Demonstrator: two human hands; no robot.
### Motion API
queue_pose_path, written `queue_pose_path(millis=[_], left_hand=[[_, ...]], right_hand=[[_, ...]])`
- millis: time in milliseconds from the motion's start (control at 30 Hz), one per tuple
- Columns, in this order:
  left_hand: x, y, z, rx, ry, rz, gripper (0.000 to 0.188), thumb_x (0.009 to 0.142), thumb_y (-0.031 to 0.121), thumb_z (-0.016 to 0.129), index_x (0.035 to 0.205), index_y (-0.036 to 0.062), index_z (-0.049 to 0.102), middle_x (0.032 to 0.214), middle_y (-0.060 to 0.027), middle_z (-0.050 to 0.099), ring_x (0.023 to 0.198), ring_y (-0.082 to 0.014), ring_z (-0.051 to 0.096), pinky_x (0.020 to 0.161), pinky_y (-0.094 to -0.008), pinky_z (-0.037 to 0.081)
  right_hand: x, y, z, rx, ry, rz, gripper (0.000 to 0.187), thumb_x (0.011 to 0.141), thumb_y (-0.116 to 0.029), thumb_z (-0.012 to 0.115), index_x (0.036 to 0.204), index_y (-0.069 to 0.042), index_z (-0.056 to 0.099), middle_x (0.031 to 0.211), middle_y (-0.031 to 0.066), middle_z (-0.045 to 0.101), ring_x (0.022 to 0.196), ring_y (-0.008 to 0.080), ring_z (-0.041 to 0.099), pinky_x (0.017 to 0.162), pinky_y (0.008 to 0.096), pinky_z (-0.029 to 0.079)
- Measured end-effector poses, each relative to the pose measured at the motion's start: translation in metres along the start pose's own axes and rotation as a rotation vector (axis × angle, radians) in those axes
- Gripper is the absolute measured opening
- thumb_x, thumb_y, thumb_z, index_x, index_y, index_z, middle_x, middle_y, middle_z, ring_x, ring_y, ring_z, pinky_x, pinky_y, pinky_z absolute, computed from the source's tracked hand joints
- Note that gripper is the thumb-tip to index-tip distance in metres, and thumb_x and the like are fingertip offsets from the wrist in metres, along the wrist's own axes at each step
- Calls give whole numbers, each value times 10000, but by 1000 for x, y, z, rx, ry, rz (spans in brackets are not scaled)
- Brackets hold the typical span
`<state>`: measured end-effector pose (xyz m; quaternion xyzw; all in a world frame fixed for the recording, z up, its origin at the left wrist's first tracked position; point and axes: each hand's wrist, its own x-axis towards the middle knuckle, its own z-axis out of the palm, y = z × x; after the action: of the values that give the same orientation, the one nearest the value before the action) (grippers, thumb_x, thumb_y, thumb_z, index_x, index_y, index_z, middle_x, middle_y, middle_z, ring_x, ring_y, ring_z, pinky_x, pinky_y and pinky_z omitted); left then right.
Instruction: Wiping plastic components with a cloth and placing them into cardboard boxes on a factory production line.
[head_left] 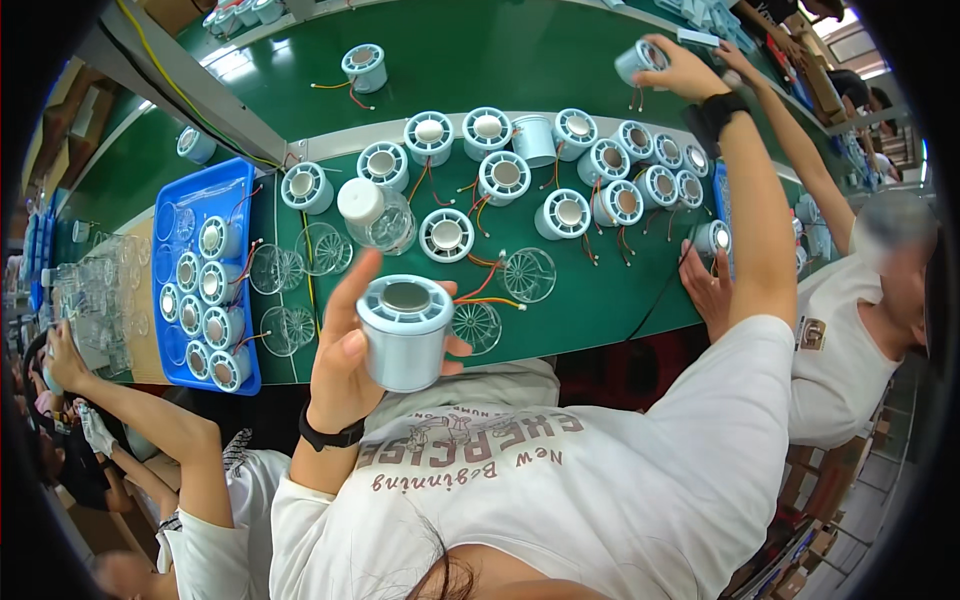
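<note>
My left hand [340, 360] grips a light-blue cylindrical housing [405, 345] upright close to my chest. A slotted ring and a round metal disc form its top, and red and yellow wires trail from its right side. Stretched to the far right, my right hand [685, 72] holds a similar light-blue housing [632, 64] by its side over the far green surface, thin wires dangling below. Between the hands, several more such housings [503, 176] stand on the green table [380, 345]. Clear ribbed plastic discs [528, 275] lie close to my left hand.
A clear jar with a white lid [362, 202] stands behind my left hand. At left, a blue tray [255, 300] bears several housings. One housing [364, 68] sits on the far surface. A co-worker's hand [708, 290] touches a housing at right; another person's arm [150, 405] is at left.
</note>
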<state>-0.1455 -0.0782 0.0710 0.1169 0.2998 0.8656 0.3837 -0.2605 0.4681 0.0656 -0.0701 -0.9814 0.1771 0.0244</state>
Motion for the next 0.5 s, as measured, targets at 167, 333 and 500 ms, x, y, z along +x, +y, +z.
queue_pose_path(millis=[167, 333, 500], left_hand=[[-4, -11, 9, -14, -35, -110, 529, 899, 372, 597, 1305, 99, 395, 1275, -227, 505, 1059, -380, 599, 831, -511, 555], [-7, -19, 23, -4, -138, -357, 607, 903, 496, 572, 1304, 70, 409, 1158, -132, 557, 1017, -254, 610, 853, -432, 551], [-24, -27, 25, -54, -257, -470, 636, 914, 537, 539, 1283, 32, 423, 1120, -96, 566, 1014, -181, 599, 834, -351, 542]], right_hand=[[-88, -208, -49, 491, -382, -249, 569, 721, -110, 747, 1240, -85, 515, 1073, 104, 606, 1033, 194, 585, 862, 321, 483], [-150, -265, -40, 511, -508, -694, 698, 615, 23, 755, 1246, -94, 481, 1165, 41, 563, 1044, 145, 581, 879, 290, 478], [-189, -304, -25, 487, -635, -794, 648, 608, 67, 712, 1206, -94, 522, 1182, 52, 566, 1052, 188, 592, 857, 317, 507]])
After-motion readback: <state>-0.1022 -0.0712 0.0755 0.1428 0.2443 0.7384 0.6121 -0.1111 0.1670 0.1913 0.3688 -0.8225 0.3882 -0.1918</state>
